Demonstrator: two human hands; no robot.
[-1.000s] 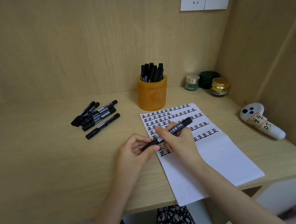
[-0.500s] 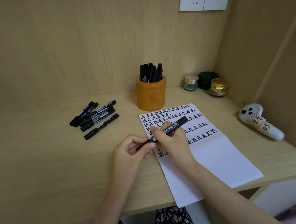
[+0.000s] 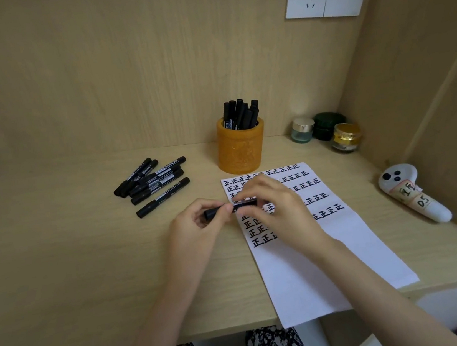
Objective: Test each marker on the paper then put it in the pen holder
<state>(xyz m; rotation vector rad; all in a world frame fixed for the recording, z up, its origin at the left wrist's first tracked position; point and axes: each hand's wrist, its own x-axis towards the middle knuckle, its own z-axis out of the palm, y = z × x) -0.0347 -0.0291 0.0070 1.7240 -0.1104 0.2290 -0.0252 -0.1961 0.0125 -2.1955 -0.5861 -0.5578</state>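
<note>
Pale wooden desk (image 3: pixel 61 282) carries a sheet of paper (image 3: pixel 334 260) with rows of black marks on its upper half. Over its left edge, both hands hold one black marker (image 3: pixel 217 210) level: the left hand (image 3: pixel 197 229) pinches the left end, and the right hand (image 3: pixel 278 209) curls over the barrel. Behind the paper stands an orange pen holder (image 3: pixel 240 151) with upright markers (image 3: pixel 240 116) in it. Loose markers (image 3: pixel 153 182) lie heaped to the left.

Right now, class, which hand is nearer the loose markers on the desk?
Left. The left hand sits close by, just right of the loose markers; the right hand is farther, over the paper.
</note>
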